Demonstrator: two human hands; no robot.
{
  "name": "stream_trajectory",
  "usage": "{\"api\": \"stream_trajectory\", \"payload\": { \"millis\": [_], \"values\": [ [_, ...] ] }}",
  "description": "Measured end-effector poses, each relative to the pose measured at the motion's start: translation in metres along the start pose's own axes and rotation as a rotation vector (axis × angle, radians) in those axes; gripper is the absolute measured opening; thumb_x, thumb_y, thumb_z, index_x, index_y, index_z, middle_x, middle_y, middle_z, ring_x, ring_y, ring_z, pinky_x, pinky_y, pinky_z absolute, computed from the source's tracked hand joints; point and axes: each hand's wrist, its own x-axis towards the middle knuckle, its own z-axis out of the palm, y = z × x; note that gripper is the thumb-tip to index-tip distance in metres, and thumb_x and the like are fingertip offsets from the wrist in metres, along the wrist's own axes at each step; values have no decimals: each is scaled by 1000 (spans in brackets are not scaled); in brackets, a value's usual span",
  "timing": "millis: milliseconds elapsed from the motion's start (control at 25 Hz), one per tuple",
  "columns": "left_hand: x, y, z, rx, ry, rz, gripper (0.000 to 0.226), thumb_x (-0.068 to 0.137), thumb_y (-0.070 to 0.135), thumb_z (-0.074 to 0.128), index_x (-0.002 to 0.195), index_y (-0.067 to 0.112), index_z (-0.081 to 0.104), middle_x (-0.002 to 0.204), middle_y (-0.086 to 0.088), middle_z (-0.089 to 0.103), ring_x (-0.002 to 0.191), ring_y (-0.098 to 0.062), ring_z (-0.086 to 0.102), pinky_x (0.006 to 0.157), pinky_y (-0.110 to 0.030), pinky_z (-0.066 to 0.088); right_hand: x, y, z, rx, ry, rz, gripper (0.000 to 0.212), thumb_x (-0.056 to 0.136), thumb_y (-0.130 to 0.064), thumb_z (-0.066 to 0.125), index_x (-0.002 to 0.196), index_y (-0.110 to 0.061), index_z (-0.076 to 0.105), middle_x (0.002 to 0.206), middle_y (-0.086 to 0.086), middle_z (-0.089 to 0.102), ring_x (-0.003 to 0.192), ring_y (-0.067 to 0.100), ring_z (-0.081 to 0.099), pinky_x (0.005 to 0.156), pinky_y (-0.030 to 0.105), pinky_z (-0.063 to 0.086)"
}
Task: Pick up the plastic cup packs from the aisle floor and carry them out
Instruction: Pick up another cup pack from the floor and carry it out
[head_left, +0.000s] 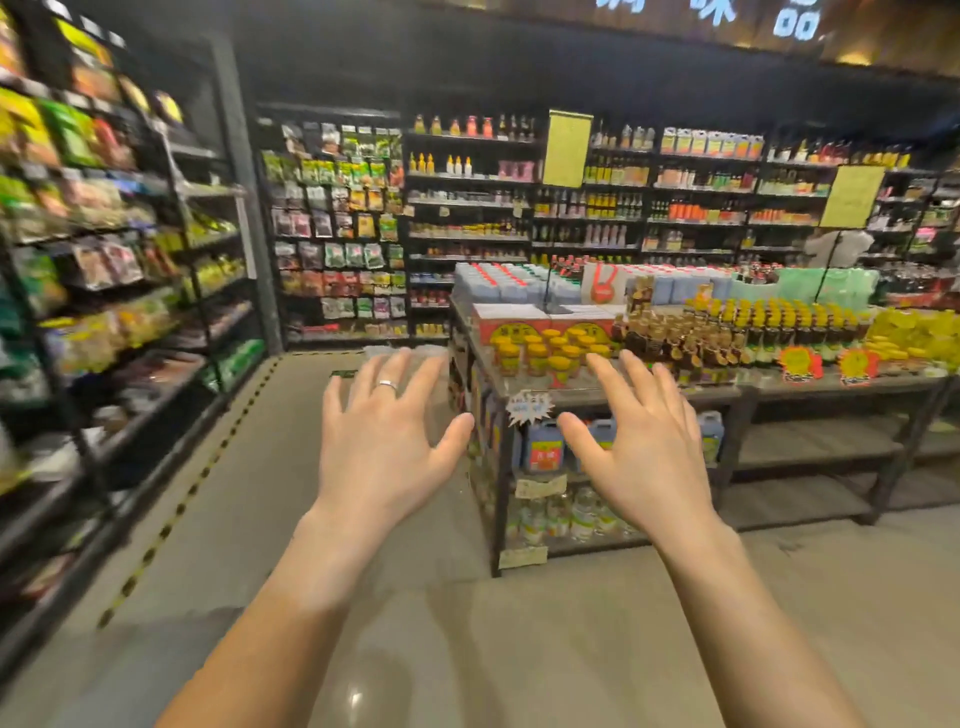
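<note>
Both my hands are raised in front of me, palms down, fingers spread, holding nothing. My left hand (387, 436) wears a ring and partly covers a pale, translucent pack of plastic cups (426, 353) lying on the aisle floor far ahead, beside the display table's left end. My right hand (636, 441) hovers in front of that table. The pack is blurred and mostly hidden behind my left fingers.
A tall snack shelf (104, 270) lines the left side. A display table (597, 389) loaded with jars and bottles stands centre right, jugs on its lower shelves. Sauce shelves (649, 208) fill the back wall. A dashed yellow line (208, 467) runs along the beige floor (467, 649).
</note>
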Motion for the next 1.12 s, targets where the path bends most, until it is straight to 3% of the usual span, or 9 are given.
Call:
{"api": "stream_trajectory", "payload": {
  "millis": [280,400,560,800,1120],
  "values": [
    [27,-80,13,106,-19,-169,76,85,71,20,152,35,28,159,1,30,148,-22,21,119,-52,18,61,-58,79,106,-40,-121,73,84,-64,34,150,-36,31,160,1,25,148,30,14,118,49,18],
    [59,-99,35,91,-30,-213,77,83,71,18,152,37,26,160,3,28,148,-20,19,120,-50,15,105,-61,113,127,-32,-134,68,89,-63,40,150,-36,31,160,1,27,147,30,15,117,50,19],
    [126,-123,75,109,-14,-214,76,84,70,20,152,37,27,159,3,29,147,-21,21,119,-50,16,177,-60,160,150,14,-155,65,91,-58,49,149,-36,32,159,1,28,147,31,16,115,50,20],
    [238,-152,135,135,9,-220,79,81,72,13,152,38,25,160,4,27,148,-20,19,120,-48,12,293,-60,226,216,44,-153,72,83,-64,37,149,-35,32,157,-1,31,146,27,19,115,48,20],
    [334,-192,203,138,21,-226,83,79,73,7,153,37,23,160,4,25,148,-19,18,120,-48,11,393,-63,306,216,24,-166,69,87,-66,36,150,-38,27,159,-3,26,148,26,15,117,50,18]
  ]
}}
